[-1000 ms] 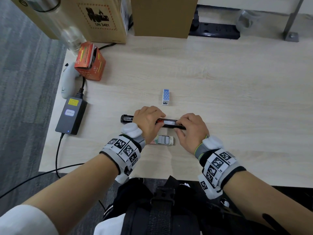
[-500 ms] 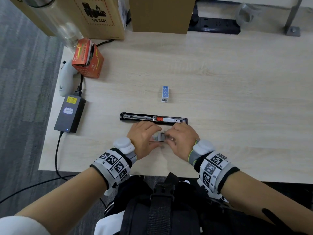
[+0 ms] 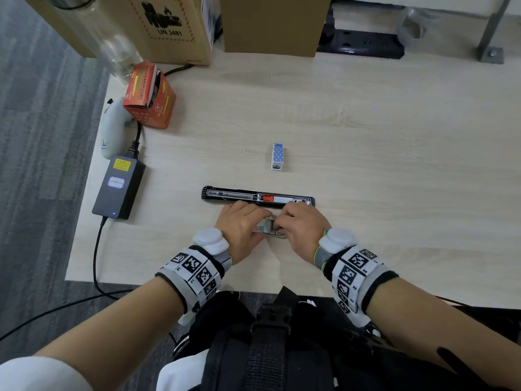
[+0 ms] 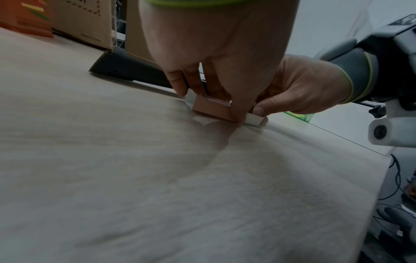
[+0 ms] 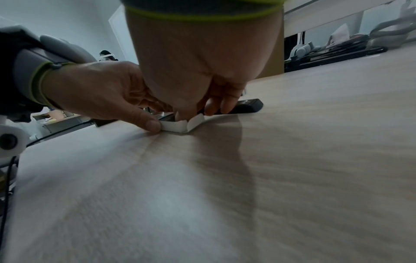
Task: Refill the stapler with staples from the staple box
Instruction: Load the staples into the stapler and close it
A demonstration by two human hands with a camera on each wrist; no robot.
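Just in front of the opened stapler [image 3: 258, 196], on the near side of the wooden desk [image 3: 366, 153], both hands are bunched over the little staple box [image 3: 267, 227]. The left hand [image 3: 239, 230] pinches the box's pinkish end, thumb on the near side and fingers on the far side, while the right hand [image 3: 303, 230] grips the white end, where a flap sticks up. From the head view you barely see the box, only a sliver between the knuckles. Can't tell whether any staples are out; the fingers cover the opening. The stapler lies flat with its track showing, an orange piece roughly midway; its right end is partly behind the right hand's fingers. Beyond the stapler there's a small blue dotted thing [image 3: 277, 156], hard to say what it is. Left of the stapler sits a black power brick [image 3: 118, 187].
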